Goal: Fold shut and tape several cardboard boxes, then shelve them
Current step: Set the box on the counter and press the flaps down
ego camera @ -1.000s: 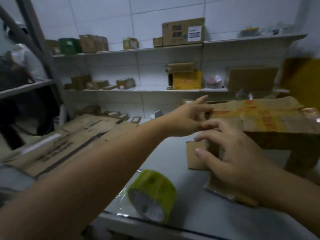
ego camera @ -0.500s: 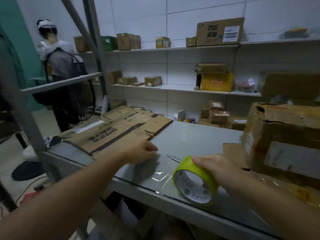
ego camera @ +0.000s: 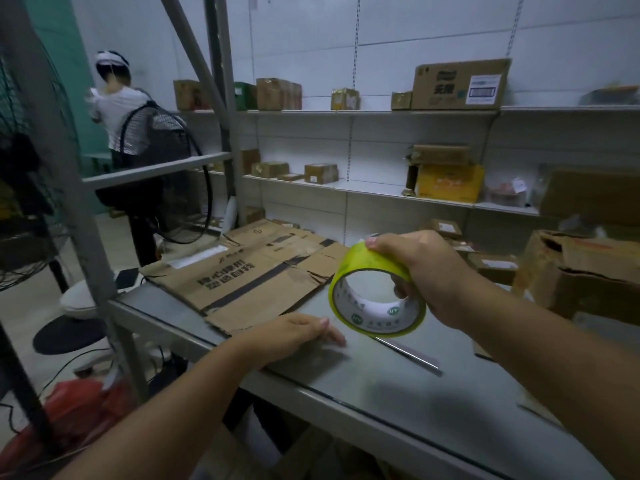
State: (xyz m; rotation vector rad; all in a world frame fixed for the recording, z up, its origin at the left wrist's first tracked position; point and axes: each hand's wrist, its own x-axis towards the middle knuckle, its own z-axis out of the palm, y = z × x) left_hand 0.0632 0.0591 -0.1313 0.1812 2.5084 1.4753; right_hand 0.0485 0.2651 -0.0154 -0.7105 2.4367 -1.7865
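My right hand [ego camera: 420, 271] grips a yellow-green roll of packing tape [ego camera: 375, 299] and holds it lifted above the grey table [ego camera: 398, 386]. My left hand [ego camera: 291, 336] lies palm-down on the table, its wrist at the near edge of a flattened cardboard box [ego camera: 249, 271]. A strip of clear tape [ego camera: 407, 353] runs along the table surface from below the roll toward the right. At the right edge of the table stands a worn brown cardboard box [ego camera: 581, 271] with its top flaps loosely folded.
White wall shelves [ego camera: 374, 188] hold several small boxes, a yellow box [ego camera: 448, 181] and a large printed carton [ego camera: 460, 84]. A grey metal rack [ego camera: 79, 209] stands left. A person in white [ego camera: 121, 112] stands beyond a floor fan [ego camera: 173, 181]. Red bag [ego camera: 69, 403] on the floor.
My right hand left the worn box, took the tape roll and has now lifted it off the table. My left hand came down flat beside the flattened cardboard. The view swung left.
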